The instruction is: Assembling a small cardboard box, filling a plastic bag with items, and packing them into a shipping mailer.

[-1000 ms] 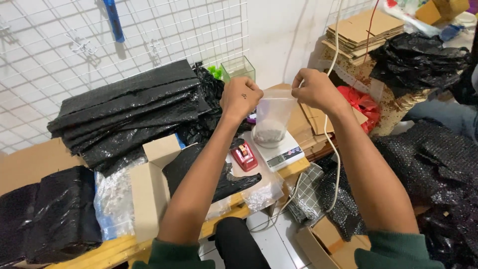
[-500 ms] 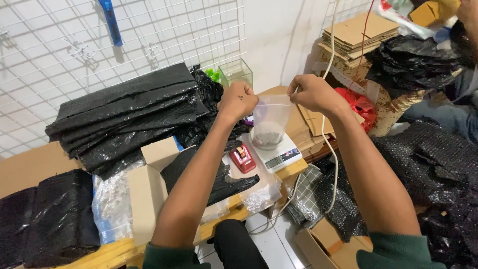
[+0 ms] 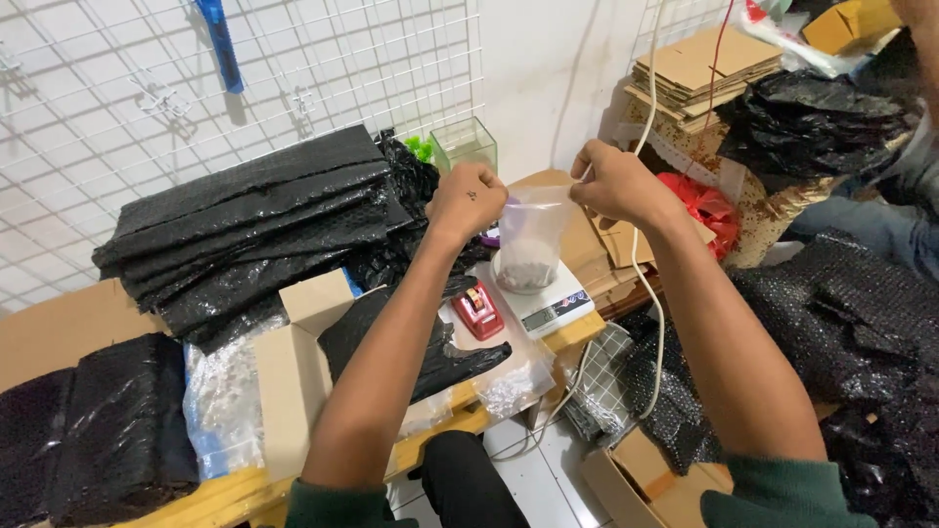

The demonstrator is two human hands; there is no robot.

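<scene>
Head view | left hand (image 3: pixel 468 200), right hand (image 3: pixel 613 184) raised | pinching clear bag (image 3: pixel 529 240)

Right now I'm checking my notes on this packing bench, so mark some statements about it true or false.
1. Both hands, left hand and right hand, grip the top of the clear plastic bag. True.
2. The bag is empty. False: dark grainy material fills its bottom.
3. The bag sits on a small white scale. True.
4. The red tape dispenser hangs on the wire grid. False: it lies on the bench beside the scale.
5. Folded black bubble wrap is stacked left of the hands. True.
</scene>
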